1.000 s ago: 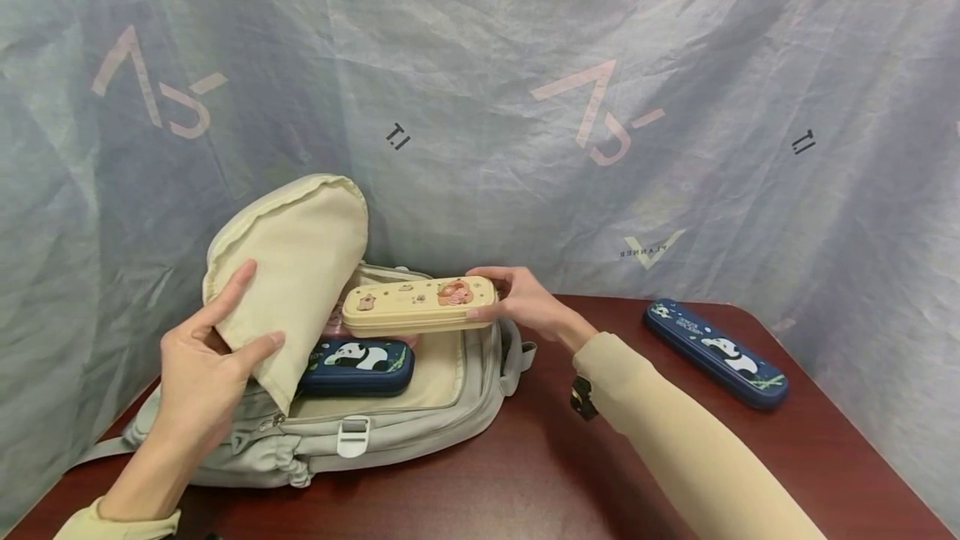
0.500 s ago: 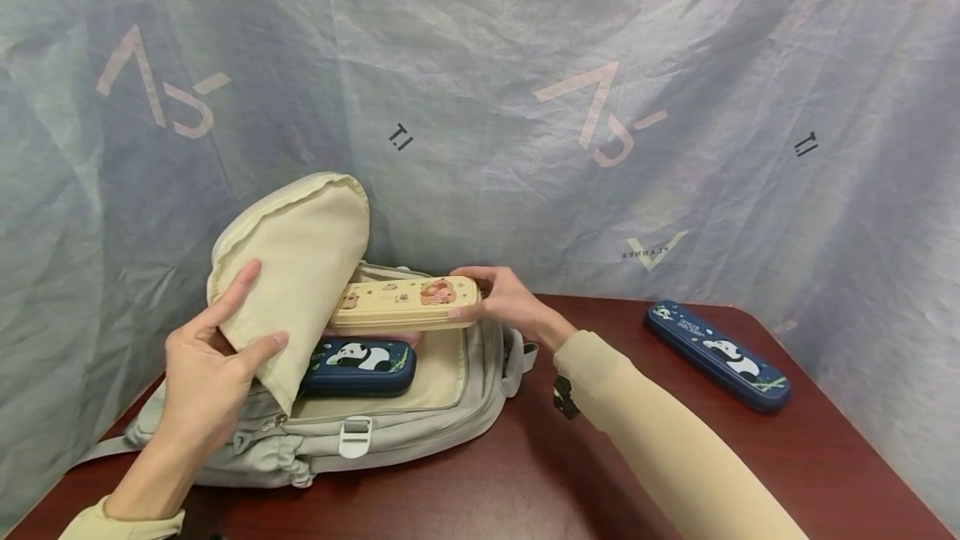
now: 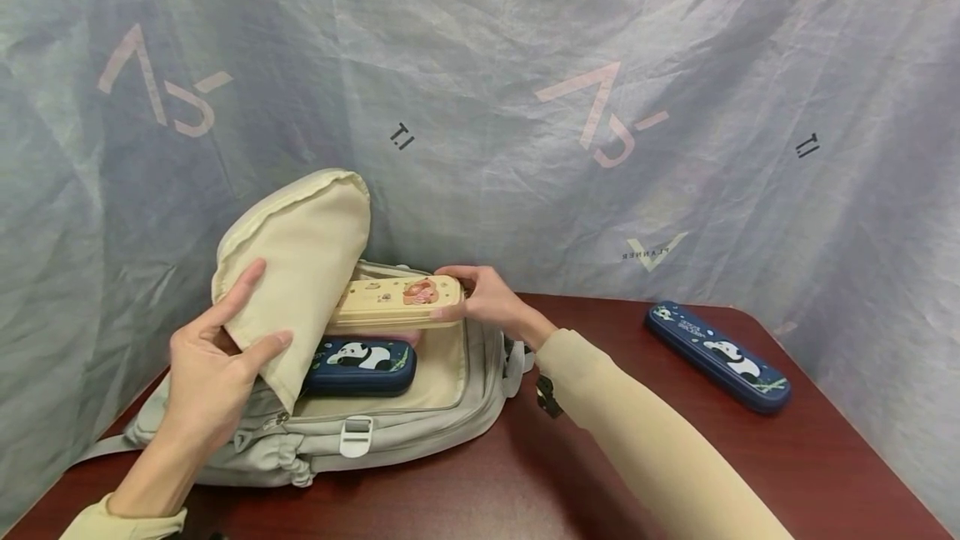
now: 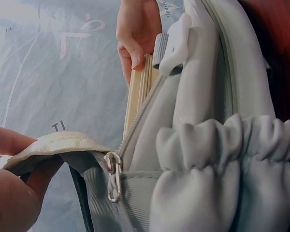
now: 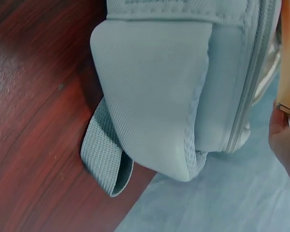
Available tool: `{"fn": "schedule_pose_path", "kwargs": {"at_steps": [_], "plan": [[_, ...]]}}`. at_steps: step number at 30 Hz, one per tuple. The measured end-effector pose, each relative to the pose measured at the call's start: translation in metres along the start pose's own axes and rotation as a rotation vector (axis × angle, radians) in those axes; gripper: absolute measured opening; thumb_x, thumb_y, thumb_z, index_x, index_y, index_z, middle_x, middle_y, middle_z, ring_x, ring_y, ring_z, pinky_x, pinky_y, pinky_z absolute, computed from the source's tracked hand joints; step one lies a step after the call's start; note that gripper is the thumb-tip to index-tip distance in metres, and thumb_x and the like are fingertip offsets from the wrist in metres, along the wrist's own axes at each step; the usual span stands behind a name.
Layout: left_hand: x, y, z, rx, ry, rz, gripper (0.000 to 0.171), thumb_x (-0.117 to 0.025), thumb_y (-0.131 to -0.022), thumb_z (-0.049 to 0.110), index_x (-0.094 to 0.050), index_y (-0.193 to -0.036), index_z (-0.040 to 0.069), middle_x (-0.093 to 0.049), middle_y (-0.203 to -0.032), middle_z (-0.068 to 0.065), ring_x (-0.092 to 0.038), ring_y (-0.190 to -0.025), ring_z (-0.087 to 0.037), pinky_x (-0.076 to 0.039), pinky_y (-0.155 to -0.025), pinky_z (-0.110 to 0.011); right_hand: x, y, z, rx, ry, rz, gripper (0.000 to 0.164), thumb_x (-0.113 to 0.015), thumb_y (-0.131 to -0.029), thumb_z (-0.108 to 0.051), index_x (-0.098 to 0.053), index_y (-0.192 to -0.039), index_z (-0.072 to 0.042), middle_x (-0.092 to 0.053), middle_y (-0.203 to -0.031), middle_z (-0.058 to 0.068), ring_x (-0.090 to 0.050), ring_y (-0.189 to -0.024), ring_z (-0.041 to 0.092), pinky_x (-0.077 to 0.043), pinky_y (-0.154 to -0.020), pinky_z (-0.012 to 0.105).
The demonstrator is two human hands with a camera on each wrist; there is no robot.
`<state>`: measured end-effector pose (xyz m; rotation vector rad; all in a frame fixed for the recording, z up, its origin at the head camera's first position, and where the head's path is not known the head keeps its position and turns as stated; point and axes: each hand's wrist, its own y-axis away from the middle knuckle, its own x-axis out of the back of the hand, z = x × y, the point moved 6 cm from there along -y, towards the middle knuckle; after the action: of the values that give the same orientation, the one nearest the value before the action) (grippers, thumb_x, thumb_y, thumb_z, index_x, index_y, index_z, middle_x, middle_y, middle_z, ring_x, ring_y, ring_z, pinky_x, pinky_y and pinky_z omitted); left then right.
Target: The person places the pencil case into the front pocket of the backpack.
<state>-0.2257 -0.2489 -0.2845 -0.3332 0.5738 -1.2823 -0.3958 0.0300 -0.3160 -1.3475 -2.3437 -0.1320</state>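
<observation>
A pale grey backpack [image 3: 420, 440] lies on the table with its front flap [image 3: 300, 273] lifted, cream lining showing. My left hand [image 3: 213, 365] pinches the flap's edge between thumb and fingers; the left wrist view shows the zipper pull [image 4: 113, 176] beside it. My right hand [image 3: 487, 302] grips the right end of a cream-yellow pencil case [image 3: 390, 302] with cartoon bears. Its left end is hidden behind the flap. Inside the opening, a navy panda pencil case [image 3: 363, 367] lies in front, with a strip of something pink [image 3: 408, 337] showing behind it, below the yellow case.
A second navy panda pencil case [image 3: 716, 355] lies at the right of the dark red table [image 3: 600, 440]. A grey printed curtain [image 3: 480, 148] hangs close behind the table. A webbing strap loop [image 5: 106, 150] sticks out from the backpack's end.
My right hand has moved left with the yellow pencil case, sliding its far end behind the flap. My left hand and the flap have shifted slightly right.
</observation>
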Motion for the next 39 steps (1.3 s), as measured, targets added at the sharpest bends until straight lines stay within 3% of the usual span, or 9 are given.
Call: {"fn": "schedule_pose_path", "kwargs": {"at_steps": [9,32,39], "plan": [[0.0,-0.001,0.0,0.004,0.014,-0.004,0.084,-0.062,-0.081,-0.034,-0.055,-0.153,0.007,-0.052,-0.158,-0.004,-0.066,-0.12,-0.01,-0.058,-0.087,-0.023,0.001,0.002,0.005,-0.014,-0.003,-0.03,0.079,-0.089,-0.084,-0.006,-0.054,-0.155,-0.008,-0.067,-0.138,0.009,-0.065,-0.116,0.019,-0.055,-0.097,0.032],[-0.002,-0.001,0.0,-0.002,0.04,-0.04,0.083,-0.062,-0.081,-0.035,-0.054,-0.154,0.005,-0.057,-0.152,-0.006,-0.067,-0.119,-0.013,-0.06,-0.086,-0.025,-0.024,-0.021,-0.004,0.022,0.011,-0.034,0.08,-0.092,-0.081,-0.008,-0.056,-0.153,-0.003,-0.074,-0.124,0.005,-0.067,-0.11,0.016,-0.055,-0.095,0.028],[-0.002,-0.001,0.001,-0.008,0.025,-0.054,0.083,-0.062,-0.082,-0.034,-0.053,-0.154,0.005,-0.05,-0.159,-0.008,-0.065,-0.122,-0.012,-0.059,-0.086,-0.023,-0.033,-0.028,-0.003,0.02,-0.002,-0.032,0.079,-0.092,-0.081,-0.007,-0.057,-0.151,-0.002,-0.073,-0.127,0.006,-0.065,-0.111,0.015,-0.053,-0.096,0.026]]}}
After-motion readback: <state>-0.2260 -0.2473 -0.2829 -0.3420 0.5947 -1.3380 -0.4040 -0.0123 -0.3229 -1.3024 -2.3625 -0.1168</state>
